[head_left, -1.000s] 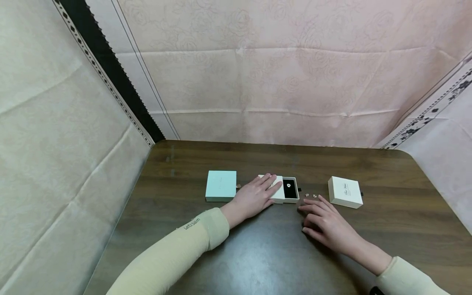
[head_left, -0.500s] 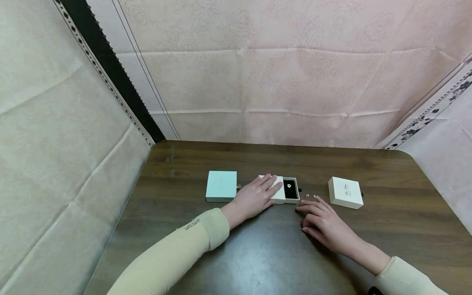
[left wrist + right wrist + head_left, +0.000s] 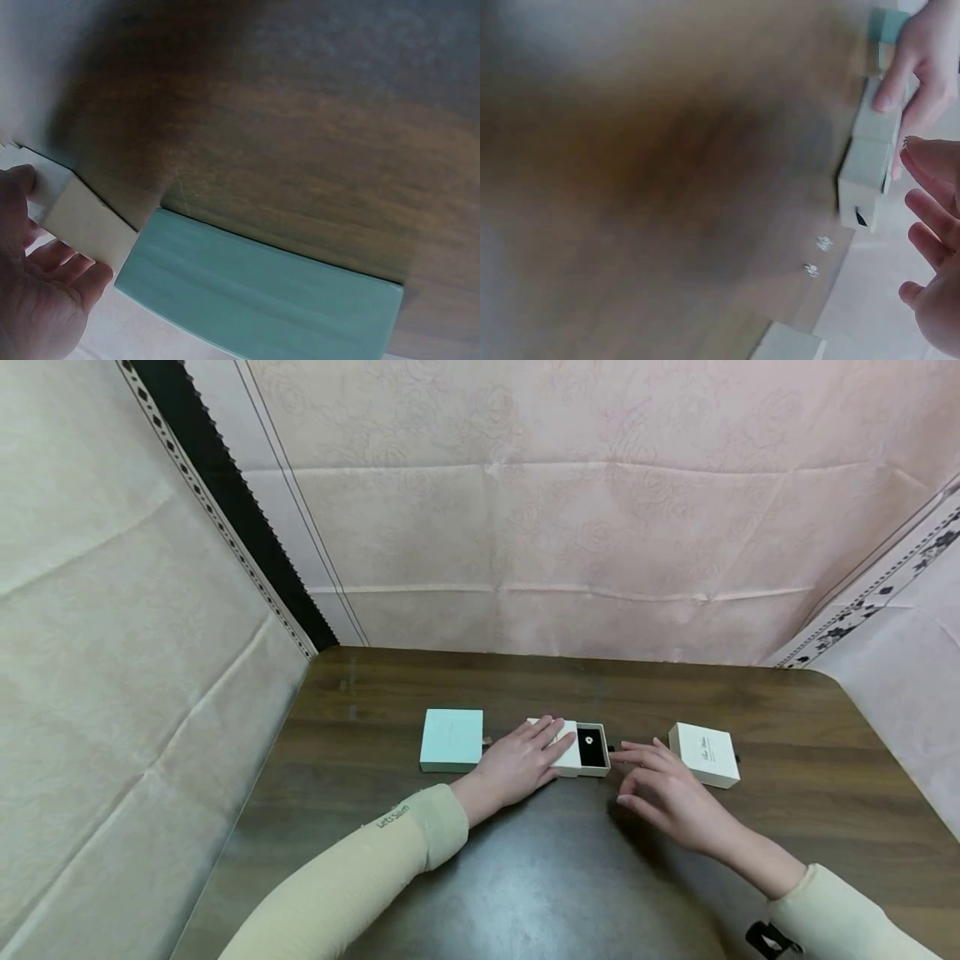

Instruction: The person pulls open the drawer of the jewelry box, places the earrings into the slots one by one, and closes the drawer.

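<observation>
Across the table (image 3: pixel 360 777), pinches a stud (image 3: pixel 906 142) in the right hand (image 3: pixel 671 797), just right of the open drawer (image 3: pixel 594 772).
Holds the box (image 3: pixel 567 762) with the left hand (image 3: pixel 510 760), thumb on near side, fingers over top, with drawer jutting rightward. Reveals two loose studs (image 3: pixel 824 244) in the right wrist view, hard to make out in the head view.

The head camera faces forward and down; closer wrist views share the half-open white box (image 3: pixel 867 163).
</observation>
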`<state>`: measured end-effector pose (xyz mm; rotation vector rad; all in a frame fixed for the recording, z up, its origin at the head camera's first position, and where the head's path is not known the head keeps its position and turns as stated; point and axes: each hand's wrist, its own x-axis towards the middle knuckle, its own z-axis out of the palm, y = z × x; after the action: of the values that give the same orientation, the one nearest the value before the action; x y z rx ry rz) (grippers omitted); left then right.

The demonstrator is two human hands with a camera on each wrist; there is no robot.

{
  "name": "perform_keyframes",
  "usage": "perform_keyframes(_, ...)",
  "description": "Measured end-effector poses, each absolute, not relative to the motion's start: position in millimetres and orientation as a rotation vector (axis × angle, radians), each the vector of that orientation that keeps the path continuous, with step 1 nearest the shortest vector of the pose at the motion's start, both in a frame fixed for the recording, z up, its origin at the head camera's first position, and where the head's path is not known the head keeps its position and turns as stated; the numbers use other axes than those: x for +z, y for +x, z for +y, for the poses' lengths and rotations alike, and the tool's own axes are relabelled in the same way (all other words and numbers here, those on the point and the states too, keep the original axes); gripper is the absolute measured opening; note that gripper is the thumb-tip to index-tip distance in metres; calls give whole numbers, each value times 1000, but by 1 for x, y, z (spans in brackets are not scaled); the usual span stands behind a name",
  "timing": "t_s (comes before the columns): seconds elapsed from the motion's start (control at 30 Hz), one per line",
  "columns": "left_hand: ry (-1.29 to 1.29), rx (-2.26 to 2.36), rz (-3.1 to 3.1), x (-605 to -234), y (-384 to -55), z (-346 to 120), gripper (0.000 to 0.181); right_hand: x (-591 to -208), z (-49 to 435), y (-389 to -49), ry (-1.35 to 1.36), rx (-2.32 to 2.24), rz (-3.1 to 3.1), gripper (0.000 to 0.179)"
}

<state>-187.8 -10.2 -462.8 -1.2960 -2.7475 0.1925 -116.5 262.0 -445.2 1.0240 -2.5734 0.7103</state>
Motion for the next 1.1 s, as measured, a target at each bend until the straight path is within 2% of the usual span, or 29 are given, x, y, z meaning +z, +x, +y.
perform_keyframes(0.37, -1302, 211, -2745, -463, -188, -9, 62, -428, 262, -147, 942, 840, -2741, 20)
perform_keyframes(1.1, -1309, 189, -2727, -464, -189, -10, 61, -428, 250, -200, 1010, 825, -2959, 21)
